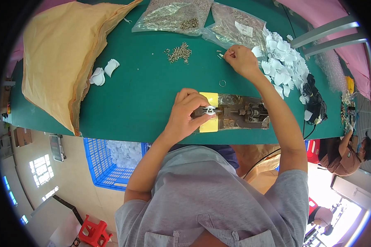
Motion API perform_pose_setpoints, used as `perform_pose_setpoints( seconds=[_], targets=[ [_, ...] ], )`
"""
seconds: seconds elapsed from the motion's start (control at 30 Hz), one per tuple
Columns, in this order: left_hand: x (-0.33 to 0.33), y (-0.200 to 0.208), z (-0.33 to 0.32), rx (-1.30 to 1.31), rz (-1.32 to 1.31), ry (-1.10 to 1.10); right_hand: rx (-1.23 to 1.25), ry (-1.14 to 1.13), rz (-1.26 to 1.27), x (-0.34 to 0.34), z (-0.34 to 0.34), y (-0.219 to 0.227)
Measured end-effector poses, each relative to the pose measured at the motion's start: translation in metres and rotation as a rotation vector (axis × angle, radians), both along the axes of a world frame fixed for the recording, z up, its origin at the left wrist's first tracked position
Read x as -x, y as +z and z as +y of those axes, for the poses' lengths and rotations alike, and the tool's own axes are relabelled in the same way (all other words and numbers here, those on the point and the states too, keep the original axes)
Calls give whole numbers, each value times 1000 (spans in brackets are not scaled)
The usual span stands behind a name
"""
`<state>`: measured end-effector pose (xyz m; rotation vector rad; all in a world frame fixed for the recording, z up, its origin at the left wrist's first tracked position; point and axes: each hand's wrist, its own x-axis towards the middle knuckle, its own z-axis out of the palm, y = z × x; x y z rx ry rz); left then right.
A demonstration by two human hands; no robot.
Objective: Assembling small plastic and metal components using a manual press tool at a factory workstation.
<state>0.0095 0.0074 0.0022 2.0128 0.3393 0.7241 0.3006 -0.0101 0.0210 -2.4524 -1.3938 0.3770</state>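
Head view: your green tabletop (136, 90) carries the work close to its near edge, so anything knocked toward you could drop off. The sack (59, 57) at the left reaches a corner out to that edge; a bump from your arm might drag it over. At the back lie the bags (169, 14), clear and slack; a tug on one could spill metal pieces among the loose ones. To the right, the heap (282, 61) of white pieces spreads beside your forearm, and a wide sweep might scatter it. The jig (231, 100) sits before you; whether it is fixed down cannot be seen, and if it is loose, a sideways push could skew it. Your hands are well apart. The right hand (240, 59) is near the right-hand bag with its fingertips gathered; you cannot tell whether they grip anything, so a piece there could be missed or dropped. The clips (179, 53) lie loose in a pile, easily brushed apart. Your left hand (186, 109) pinches the white part (210, 110) at the jig's left end; if that pinch slackens, the part could tilt. The ring (222, 83) lies between jig and right hand, where a returning wrist might catch it. Smallest are the bits (219, 52) by your right fingertips, easily flicked away.
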Motion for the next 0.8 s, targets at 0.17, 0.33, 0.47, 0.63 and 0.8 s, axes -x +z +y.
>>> perform_pose_setpoints(
  seconds=[0.17, 0.33, 0.47, 0.63, 0.8],
  targets=[
    [-1, -5, -1, 35, -23, -11, 6, 116, -80, -2, -9, -3],
    [1, -1, -4, 38, 27, 12, -282, 40, 499, 27, -56, 34],
    [3, -3, -4, 58, 19, 29, -346, 88, 654, 73, -92, 56],
    [0, -2, -2, 31, 21, 27, -452, 89, 433, 119, -114, 51],
    [-1, -4, -2, 34, 7, 19, -549, 205, 176, 136, -120, 36]
  ],
)
